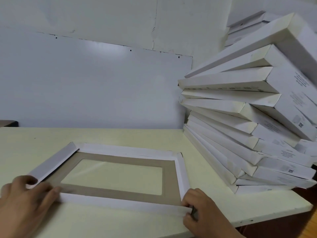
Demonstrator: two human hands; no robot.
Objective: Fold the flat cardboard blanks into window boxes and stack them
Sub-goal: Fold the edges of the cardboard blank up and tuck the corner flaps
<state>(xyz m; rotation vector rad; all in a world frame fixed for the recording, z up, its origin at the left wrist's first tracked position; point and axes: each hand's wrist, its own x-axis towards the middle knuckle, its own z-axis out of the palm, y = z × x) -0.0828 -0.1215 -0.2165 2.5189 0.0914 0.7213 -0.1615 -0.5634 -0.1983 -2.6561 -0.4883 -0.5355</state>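
Both of my hands sit at the bottom edge of the view, working the near side of the cardboard blank (118, 176). My left hand (25, 200) is at the blank's near left corner, thumb tucked against the end of the raised left flap (51, 164) and fingers lying fairly straight along the near flap (123, 203), pressing on it rather than wrapped round anything. My right hand (199, 210) is at the near right corner, fingers curled and pinching the end of that same near flap where it meets the right flap (182, 174). The blank lies flat on the cream table (120, 134), grey-brown inner face up, with a clear window (113, 176) in its middle showing the table through it; white flaps stand partly folded up on all four sides, the left one tilted up most. To the right, on the same table and apart from the blank, leans an untidy stack of finished white boxes (248, 117), fanned out and tilted, with small print on their ends. Behind the table is a pale wall (85, 74) with a panel fixed to it.
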